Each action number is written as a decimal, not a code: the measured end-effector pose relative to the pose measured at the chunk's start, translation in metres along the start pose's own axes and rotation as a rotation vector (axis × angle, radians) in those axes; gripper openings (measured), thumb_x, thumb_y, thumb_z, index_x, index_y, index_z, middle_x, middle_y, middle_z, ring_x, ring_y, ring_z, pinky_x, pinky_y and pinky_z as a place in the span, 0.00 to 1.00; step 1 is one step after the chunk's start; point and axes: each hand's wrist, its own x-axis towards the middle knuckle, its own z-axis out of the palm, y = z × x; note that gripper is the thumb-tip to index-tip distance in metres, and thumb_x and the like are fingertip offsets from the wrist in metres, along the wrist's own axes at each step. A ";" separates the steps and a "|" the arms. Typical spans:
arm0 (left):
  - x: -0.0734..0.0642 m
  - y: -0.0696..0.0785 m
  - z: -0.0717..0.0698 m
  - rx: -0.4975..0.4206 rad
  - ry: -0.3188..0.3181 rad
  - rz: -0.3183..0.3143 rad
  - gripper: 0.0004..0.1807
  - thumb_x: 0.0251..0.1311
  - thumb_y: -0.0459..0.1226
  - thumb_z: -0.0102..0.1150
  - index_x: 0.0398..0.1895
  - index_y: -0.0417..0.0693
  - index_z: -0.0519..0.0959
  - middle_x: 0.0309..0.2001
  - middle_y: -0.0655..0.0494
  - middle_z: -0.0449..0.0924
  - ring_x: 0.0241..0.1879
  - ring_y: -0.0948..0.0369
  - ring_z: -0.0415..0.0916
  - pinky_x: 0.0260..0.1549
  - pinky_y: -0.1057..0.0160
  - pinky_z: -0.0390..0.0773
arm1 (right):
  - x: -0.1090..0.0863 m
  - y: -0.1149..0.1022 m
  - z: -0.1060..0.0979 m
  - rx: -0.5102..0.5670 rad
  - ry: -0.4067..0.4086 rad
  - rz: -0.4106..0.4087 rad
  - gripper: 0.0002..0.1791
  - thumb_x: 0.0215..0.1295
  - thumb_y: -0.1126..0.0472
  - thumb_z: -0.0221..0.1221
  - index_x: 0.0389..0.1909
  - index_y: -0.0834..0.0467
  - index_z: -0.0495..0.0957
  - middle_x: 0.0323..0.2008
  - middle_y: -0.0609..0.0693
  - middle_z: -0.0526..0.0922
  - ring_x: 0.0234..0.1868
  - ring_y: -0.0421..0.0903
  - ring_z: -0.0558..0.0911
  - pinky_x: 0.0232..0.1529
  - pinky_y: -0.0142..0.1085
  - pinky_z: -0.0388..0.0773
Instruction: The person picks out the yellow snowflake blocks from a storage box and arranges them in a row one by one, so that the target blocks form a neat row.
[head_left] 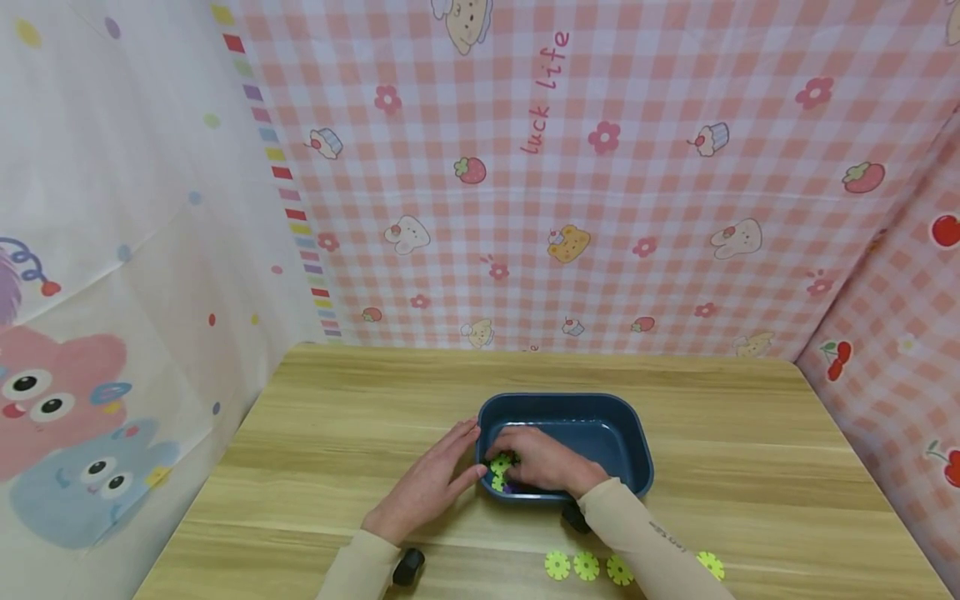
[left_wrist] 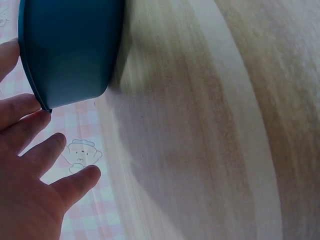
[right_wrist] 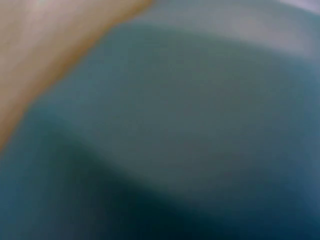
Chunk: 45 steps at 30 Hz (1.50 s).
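A dark blue rectangular tub (head_left: 600, 406) stands on the table. My left hand (head_left: 427, 483) has its fingers spread and fairly straight, with fingertips touching the tub's left rim; the left wrist view shows this hand (left_wrist: 30, 165) at the rim too. Inside the tub, my right hand (head_left: 543, 458) reaches to the left end with bent fingers, over yellow-green notched discs (head_left: 500, 464). A bit of purple shows beneath them. Whether the fingers pinch a disc is hidden. The right wrist view is blurred, showing a forearm edge and the tub's blue inside (right_wrist: 190, 115).
Several yellow-green notched discs (head_left: 587, 566) lie in a row near the front of the wooden table (head_left: 360, 392), partly covered by the right sleeve (head_left: 645, 542). Patterned cloths (head_left: 525, 208) hang behind and at both sides.
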 end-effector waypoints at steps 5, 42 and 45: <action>0.000 0.001 0.000 0.005 0.004 0.005 0.32 0.78 0.47 0.54 0.77 0.40 0.66 0.80 0.46 0.59 0.79 0.47 0.55 0.75 0.45 0.61 | -0.002 0.000 0.000 -0.027 0.000 0.025 0.16 0.64 0.69 0.68 0.52 0.56 0.86 0.55 0.49 0.82 0.56 0.44 0.79 0.60 0.43 0.79; 0.000 0.002 0.001 -0.003 0.006 -0.022 0.32 0.78 0.48 0.54 0.78 0.41 0.65 0.80 0.47 0.57 0.79 0.47 0.54 0.75 0.43 0.60 | -0.017 0.003 -0.007 -0.078 0.038 0.161 0.16 0.64 0.62 0.71 0.52 0.59 0.86 0.47 0.48 0.81 0.43 0.44 0.79 0.50 0.44 0.83; -0.001 0.002 0.001 -0.006 0.006 -0.027 0.33 0.78 0.48 0.54 0.78 0.41 0.65 0.80 0.48 0.57 0.79 0.47 0.54 0.75 0.43 0.60 | -0.020 0.003 -0.008 -0.097 0.051 0.169 0.15 0.64 0.60 0.71 0.51 0.58 0.86 0.44 0.46 0.80 0.40 0.42 0.76 0.46 0.41 0.82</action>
